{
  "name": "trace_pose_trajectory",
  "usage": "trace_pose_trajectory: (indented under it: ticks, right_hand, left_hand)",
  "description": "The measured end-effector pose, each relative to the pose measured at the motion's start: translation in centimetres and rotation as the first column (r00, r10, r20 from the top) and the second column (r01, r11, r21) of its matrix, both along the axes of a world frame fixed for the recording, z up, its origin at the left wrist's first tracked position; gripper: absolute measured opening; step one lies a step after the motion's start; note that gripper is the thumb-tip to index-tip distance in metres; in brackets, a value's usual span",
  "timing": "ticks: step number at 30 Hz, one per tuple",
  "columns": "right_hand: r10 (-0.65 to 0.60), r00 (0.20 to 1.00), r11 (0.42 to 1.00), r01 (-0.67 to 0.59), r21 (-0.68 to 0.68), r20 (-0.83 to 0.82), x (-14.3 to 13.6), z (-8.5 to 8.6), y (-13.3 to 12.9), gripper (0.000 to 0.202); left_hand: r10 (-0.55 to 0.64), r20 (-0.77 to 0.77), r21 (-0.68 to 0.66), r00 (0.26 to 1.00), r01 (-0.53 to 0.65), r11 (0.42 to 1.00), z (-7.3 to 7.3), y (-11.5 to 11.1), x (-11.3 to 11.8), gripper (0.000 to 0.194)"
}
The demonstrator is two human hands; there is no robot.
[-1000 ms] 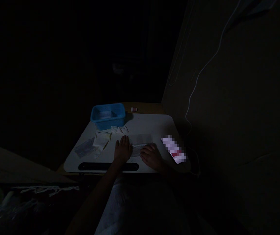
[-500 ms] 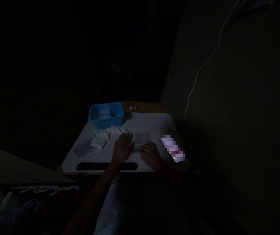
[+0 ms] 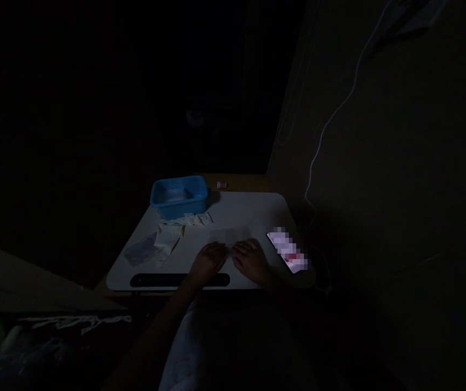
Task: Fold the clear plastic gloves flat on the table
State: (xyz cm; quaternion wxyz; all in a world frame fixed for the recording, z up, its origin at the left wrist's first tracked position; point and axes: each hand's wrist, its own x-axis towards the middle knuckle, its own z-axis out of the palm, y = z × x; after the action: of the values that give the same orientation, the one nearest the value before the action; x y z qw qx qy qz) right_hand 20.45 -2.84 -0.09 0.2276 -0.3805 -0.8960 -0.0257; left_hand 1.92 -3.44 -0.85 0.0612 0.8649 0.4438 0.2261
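Note:
A clear plastic bag (image 3: 229,235) lies flat on the white table, pale and hard to see in the dim light. My left hand (image 3: 209,263) has its fingers curled at the bag's near left edge. Close beside it, my right hand (image 3: 251,262) is bent over the near right edge, fingers closed on the plastic. A small gap parts the two hands, and the bag's edge shows faintly there. The fingertips are partly lost in shadow.
The white table (image 3: 253,203) has a dark slot (image 3: 151,280) along its front. A blue basket (image 3: 179,209) stands at the back left, near crumpled white paper (image 3: 168,238) and another clear bag (image 3: 140,251). A lit phone (image 3: 287,248) lies right. Behind is a small cup-like item (image 3: 222,185).
My left hand has come back toward me from the bag's left side, its flat fingers now curled at the near edge. My right hand has barely moved. The view has shifted slightly.

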Motion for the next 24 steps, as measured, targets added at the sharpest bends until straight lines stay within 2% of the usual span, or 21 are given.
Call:
trace_pose_trajectory:
  ticks: [3,7,9,11,12,14,17,20,22,24]
  right_hand:
    - [-0.027,0.995,0.998,0.032,-0.047,0.097,-0.6,1.8,0.3,0.019]
    - [-0.011,0.983,0.980,0.047,-0.193,0.182,-0.8,5.4,0.4,0.022]
    - [0.004,0.990,0.957,0.036,-0.286,0.138,-0.7,6.8,0.6,0.022]
    - [0.036,0.999,0.917,-0.038,-0.397,-0.011,-0.5,7.6,1.1,0.022]
    - [0.050,0.992,0.874,-0.098,-0.476,-0.113,-0.4,7.8,1.5,0.022]
    - [0.016,0.948,0.728,-0.229,-0.646,-0.318,-0.3,8.0,2.3,0.018]
    - [-0.212,0.820,0.513,-0.370,-0.775,-0.532,0.0,7.7,3.3,0.018]
    - [-0.437,0.651,0.359,-0.506,-0.785,-0.620,0.3,6.7,3.8,0.020]
    - [-0.526,0.590,0.297,-0.547,-0.783,-0.612,0.6,5.6,4.1,0.019]
    - [-0.563,0.572,0.330,-0.507,-0.796,-0.597,0.9,4.2,4.6,0.019]
  left_hand:
    - [0.039,0.045,-0.005,0.998,-0.039,0.999,0.1,-0.1,-0.2,0.027]
    - [0.085,0.167,-0.074,0.982,-0.074,0.995,1.0,0.0,-1.0,0.031]
    - [0.122,0.253,-0.176,0.960,-0.079,0.981,1.9,0.2,-1.6,0.028]
    - [0.205,0.350,-0.339,0.914,-0.080,0.937,3.1,0.5,-2.2,0.019]
    - [0.261,0.418,-0.411,0.870,-0.075,0.908,3.7,0.7,-2.6,0.015]
    - [0.330,0.529,-0.504,0.781,-0.023,0.863,5.0,1.2,-3.2,0.007]
    - [0.384,0.613,-0.576,0.691,0.058,0.815,6.7,2.1,-4.1,0.005]
    - [0.446,0.682,-0.606,0.579,0.108,0.788,7.8,3.3,-4.7,0.009]
    - [0.482,0.720,-0.614,0.499,0.134,0.778,7.7,4.0,-4.7,0.015]
    - [0.529,0.747,-0.629,0.402,0.173,0.758,7.0,4.5,-4.3,0.021]
